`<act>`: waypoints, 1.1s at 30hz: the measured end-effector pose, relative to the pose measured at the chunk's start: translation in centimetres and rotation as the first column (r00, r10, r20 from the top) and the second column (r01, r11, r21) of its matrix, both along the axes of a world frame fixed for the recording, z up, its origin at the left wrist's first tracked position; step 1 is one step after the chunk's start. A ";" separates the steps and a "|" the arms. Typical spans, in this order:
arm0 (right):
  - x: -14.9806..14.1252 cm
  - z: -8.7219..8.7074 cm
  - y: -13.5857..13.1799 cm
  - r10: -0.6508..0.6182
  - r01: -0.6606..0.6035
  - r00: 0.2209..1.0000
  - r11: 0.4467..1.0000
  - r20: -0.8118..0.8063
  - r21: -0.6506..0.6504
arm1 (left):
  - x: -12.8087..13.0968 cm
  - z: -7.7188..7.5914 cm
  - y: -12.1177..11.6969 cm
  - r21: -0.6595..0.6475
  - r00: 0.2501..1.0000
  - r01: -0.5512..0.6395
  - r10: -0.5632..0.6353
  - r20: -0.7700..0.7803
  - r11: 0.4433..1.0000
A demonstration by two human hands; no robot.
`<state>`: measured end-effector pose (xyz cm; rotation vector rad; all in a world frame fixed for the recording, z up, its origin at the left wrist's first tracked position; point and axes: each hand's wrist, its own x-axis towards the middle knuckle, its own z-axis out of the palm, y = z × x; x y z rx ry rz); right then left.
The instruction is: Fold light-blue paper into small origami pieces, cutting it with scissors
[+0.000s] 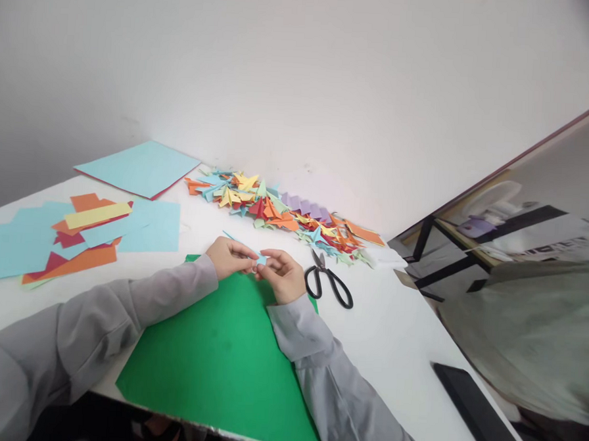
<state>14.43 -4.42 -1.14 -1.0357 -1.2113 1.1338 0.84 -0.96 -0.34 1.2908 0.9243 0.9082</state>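
Both hands meet over a green sheet (pixel 223 355) on the white table. Between their fingertips is a small piece of light blue folded paper (pixel 261 259). My left hand (pixel 231 256) pinches it from the left, and a thin blue strip or point sticks out beyond those fingers. From the right, my right hand (pixel 284 276) grips the same paper with thumb and fingers. The paper's exact folds are too small to tell. Black-handled scissors (pixel 321 272) lie just right of my right hand, blades pointing away.
Along the wall runs a heap of colourful folded paper pieces (pixel 270 209). Cut paper scraps (pixel 86 229) overlap at the left, with a larger blue sheet stack (pixel 144 166) behind. A long black object (pixel 477 408) lies near the right edge. Beyond it is greenish-grey fabric (pixel 530 331).
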 end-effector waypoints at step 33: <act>-0.1 -1.3 0.4 0.096 -0.096 0.995 0.994 0.003 0.056 | -0.2 -0.3 0.4 0.110 1.000 0.002 0.000 -0.024 0.994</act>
